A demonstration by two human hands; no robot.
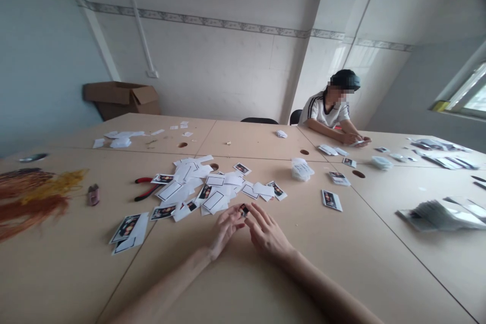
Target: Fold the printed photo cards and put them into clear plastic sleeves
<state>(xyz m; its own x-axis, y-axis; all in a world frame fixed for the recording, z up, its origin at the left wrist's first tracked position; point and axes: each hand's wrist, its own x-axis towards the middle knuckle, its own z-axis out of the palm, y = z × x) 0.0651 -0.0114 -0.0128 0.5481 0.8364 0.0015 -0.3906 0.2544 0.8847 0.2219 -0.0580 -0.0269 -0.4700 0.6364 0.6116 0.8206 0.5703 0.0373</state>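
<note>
In the middle foreground my left hand (225,227) and my right hand (269,233) meet over the table. Between their fingertips is a small photo card (243,209), mostly covered by the fingers, with a dark picture showing. The left fingers curl in and pinch it from the left. From the right, the fingers of my right hand close on its edge; that thumb is hidden. Just beyond my hands spreads a loose heap of cards (182,185), some with a black frame, others with a dark photo. Two or more overlapping photo cards (129,233) lie to the left.
Red-handled pliers (144,190), a pink clipper-like tool (93,195) and orange and yellow strings (45,187) lie left. Card stacks (332,200) and a clear plastic bundle (301,168) sit right. Across the table (235,288) a person (326,109) handles something. Several round holes pierce the tabletop.
</note>
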